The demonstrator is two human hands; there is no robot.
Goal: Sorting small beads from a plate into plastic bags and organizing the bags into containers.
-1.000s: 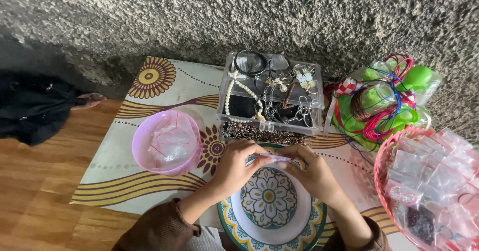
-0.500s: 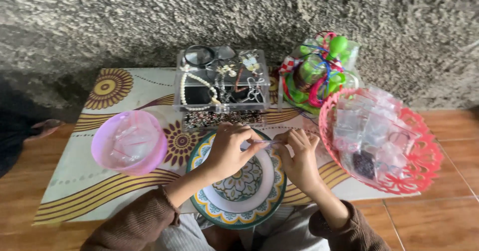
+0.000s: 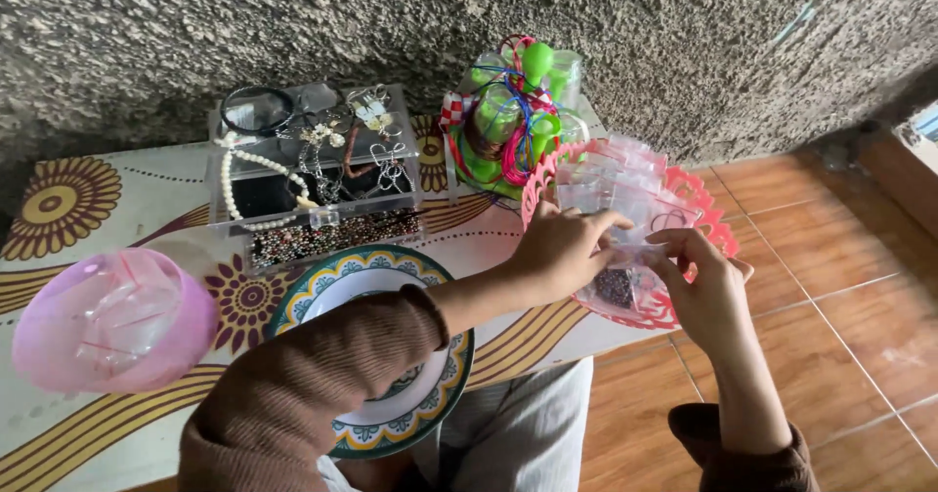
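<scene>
The left hand (image 3: 559,251) covers part of the pink basket (image 3: 699,199), so the small clear bags (image 3: 625,184) under its palm stay hidden, and what the dark bits in the bag (image 3: 616,285) between the fingers are is too small to tell. The left sleeve (image 3: 322,375) hides much of the patterned plate (image 3: 391,262). The pink bowl (image 3: 107,321) is blurred at the frame's left edge.

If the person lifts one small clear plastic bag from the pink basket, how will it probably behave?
The clear plastic bags look thin and crumpled, so one is probably floppy and very light. Their glossy film may slide between the fingers of the left hand. The bag holding dark beads would likely sag. They lie piled loosely in the pink basket, so neighbours may shift.
</scene>
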